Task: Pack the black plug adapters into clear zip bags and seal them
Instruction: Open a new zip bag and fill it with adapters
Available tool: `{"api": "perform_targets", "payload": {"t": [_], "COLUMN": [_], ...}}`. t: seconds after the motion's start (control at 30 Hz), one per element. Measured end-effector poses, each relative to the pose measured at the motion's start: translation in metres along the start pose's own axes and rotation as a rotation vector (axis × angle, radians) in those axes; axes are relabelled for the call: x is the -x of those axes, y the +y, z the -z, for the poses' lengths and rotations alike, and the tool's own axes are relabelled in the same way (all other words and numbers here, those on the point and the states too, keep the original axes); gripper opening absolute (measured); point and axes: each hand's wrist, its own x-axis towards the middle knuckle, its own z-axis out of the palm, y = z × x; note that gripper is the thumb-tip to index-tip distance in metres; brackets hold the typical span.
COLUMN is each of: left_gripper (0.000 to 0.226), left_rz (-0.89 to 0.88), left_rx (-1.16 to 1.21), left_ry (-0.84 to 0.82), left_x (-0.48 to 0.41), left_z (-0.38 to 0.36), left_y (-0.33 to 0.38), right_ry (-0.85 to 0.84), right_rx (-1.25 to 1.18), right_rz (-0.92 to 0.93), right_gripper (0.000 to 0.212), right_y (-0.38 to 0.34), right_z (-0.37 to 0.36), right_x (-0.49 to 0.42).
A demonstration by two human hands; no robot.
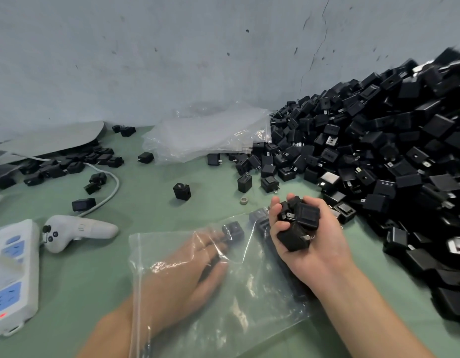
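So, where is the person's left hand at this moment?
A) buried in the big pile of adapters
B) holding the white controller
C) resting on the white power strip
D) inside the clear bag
D: the left hand is seen through the plastic of the clear bag, with its forearm crossing the zip strip, while the right hand grips a handful of adapters.

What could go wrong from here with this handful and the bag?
The right hand grips a heaped handful of black plug adapters; one might slip out onto the green table. The left hand lies inside the clear zip bag, so it may crowd the opening when the handful goes in. The adapters' metal prongs stick out and could snag the thin plastic.
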Motion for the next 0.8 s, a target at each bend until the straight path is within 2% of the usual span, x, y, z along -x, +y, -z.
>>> {"api": "perform_targets", "payload": {"t": [0.2, 0.37, 0.6, 0.73, 0.8], "left_gripper": [0.052, 0.048, 0.054, 0.051, 0.047], "left_rz": [-0.032, -0.08, 0.039, 0.017, -0.005], "left_rx": [-0.088, -0.233, -0.17, -0.146, -0.037], "left_ry": [-0.07, -0.119, -0.091, -0.109, -0.084], "left_x": [-0.01, -0.021, -0.018, -0.016, -0.01], "left_z": [-0.001, -0.002, -0.023, -0.017, -0.009], "left_y": [-0.001, 0.005, 0.007, 0.005, 0.0], "right_ry": [-0.006, -0.019, -0.013, -0.012, -0.015], "right_rx": [-0.003, -0.003, 0.008, 0.014, 0.024], "right_rz": [-0.002, 0.005, 0.016, 0.013, 0.01], "right_gripper": [0.013, 0.013, 0.014, 0.014, 0.014], "right_y": [0.0, 0.001, 0.001, 0.001, 0.0], "right_z": [0.0, 0.0, 0.0, 0.0, 0.0], "right_x": [0.0, 0.0, 0.0, 0.001, 0.002]}}
